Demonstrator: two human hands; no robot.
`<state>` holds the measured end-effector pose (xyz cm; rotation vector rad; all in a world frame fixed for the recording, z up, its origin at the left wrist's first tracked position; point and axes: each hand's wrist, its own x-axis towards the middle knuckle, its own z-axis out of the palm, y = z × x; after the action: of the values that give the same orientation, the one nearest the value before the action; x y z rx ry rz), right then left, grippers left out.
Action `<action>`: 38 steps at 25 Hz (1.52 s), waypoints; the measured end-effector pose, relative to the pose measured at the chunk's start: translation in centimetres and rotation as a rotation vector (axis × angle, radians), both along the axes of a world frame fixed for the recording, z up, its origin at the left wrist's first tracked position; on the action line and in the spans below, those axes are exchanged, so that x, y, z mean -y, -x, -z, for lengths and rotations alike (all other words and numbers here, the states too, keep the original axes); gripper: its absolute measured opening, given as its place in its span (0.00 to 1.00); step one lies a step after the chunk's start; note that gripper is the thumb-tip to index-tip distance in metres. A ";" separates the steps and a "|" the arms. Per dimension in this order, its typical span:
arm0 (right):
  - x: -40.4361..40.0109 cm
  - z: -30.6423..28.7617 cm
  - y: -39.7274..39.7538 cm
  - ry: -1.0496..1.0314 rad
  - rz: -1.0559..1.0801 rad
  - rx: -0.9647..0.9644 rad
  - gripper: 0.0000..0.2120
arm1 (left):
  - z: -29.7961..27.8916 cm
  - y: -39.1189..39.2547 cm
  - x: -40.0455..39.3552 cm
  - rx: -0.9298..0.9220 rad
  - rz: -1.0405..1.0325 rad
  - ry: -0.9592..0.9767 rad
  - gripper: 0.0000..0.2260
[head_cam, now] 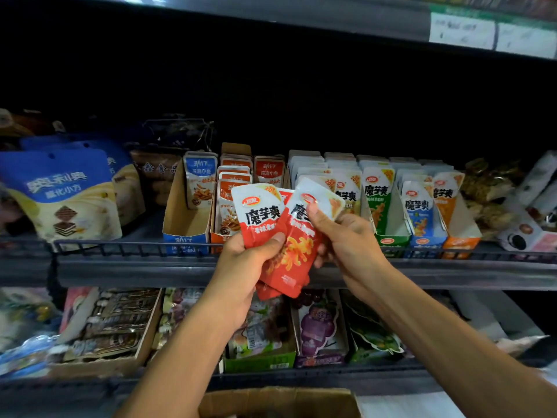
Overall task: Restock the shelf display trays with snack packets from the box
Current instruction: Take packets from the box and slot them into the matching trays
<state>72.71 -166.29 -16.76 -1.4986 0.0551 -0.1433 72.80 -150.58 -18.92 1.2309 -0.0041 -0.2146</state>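
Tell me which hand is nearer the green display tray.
Right. The right hand is just left of the green display tray; the left hand sits farther left, beyond the red packets.

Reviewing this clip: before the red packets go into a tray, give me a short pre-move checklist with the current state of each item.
1. Left hand grips the red packets: ok, thumb pressed over the front one.
2. Right hand has hold of the rear packet: ok, thumb on its upper part.
3. Packets squared into one stack: not ok, they are fanned apart.
4. Matching red tray located: cannot tell, the packets hide that part of the shelf.
5. Neighbouring green tray, blue tray and orange tray upright: ok.
6. Box within reach below: ok, its contents cannot be seen.
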 end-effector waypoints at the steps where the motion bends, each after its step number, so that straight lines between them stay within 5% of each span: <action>1: 0.1 0.3 -0.1 -0.001 -0.033 -0.053 0.09 | 0.0 -0.1 -0.1 0.002 -0.017 0.011 0.08; 4: 0.8 -0.5 -0.4 0.020 -0.038 -0.133 0.07 | 0.1 -0.3 -0.2 -0.001 -0.028 0.046 0.08; 8: 4.5 -3.7 -2.6 -0.026 0.125 0.072 0.06 | 0.0 -0.5 -0.5 -0.020 -0.065 0.091 0.06; 11: 6.2 -4.5 -4.2 0.191 0.172 0.204 0.08 | 0.0 -0.8 -0.9 -0.022 -0.111 0.083 0.06; 15: 6.5 -2.8 -4.5 0.509 0.036 0.100 0.13 | 0.1 -1.0 -0.9 -0.021 -0.134 0.050 0.05; 20: 6.2 -2.5 -4.3 0.773 -0.088 -0.011 0.07 | 0.2 -1.1 -0.8 -0.030 -0.124 0.038 0.05; 26: 4.1 -0.9 -5.9 0.950 0.403 0.092 0.14 | 0.3 -1.0 -0.4 -0.046 -0.121 0.058 0.07; 31: 2.0 -0.9 -2.1 0.715 0.391 0.284 0.10 | 0.0 -0.9 -0.6 -0.035 -0.094 0.020 0.13; 35: -1.4 0.0 0.1 0.412 -0.031 0.154 0.13 | -0.3 -0.2 -0.3 -0.010 -0.062 -0.038 0.14; 38: -2.4 -0.5 -0.2 0.273 -0.032 0.098 0.12 | -0.5 0.2 -0.7 0.002 -0.026 -0.027 0.11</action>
<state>72.93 -163.85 -16.25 -1.7620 -0.0699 -0.2040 72.58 -149.92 -18.37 1.2574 0.0131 -0.1918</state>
